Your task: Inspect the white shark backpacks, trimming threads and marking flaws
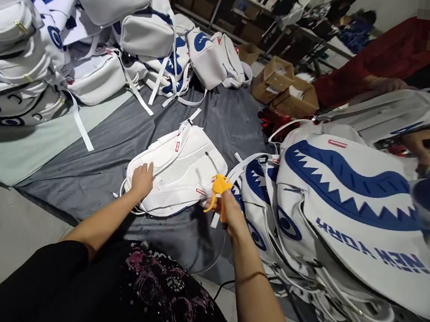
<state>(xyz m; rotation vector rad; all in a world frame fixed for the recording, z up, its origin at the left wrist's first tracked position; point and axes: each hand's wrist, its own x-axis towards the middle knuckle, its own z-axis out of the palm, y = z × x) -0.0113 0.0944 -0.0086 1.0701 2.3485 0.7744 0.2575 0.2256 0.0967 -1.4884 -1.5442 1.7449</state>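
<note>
A grey sheet (113, 161) lies under the white bag (182, 170), likely keeping it clean. The left hand (142, 181) rests loosely spread on the bag's left end, seemingly to steady it; the right hand (231, 212) wraps round an orange gun (221, 184), leaving its nozzle (212, 161) free over the bag.

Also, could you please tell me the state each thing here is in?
Middle backpack, lying flat, strap side up.
Orange tool, held off the cloth.
Left hand, resting on the middle backpack.
Right hand, closed round the orange tool.
Gray cloth, spread out, wrinkled.
Cardboard boxes, open-topped.
Large backpack at right, toothed print showing.
</note>
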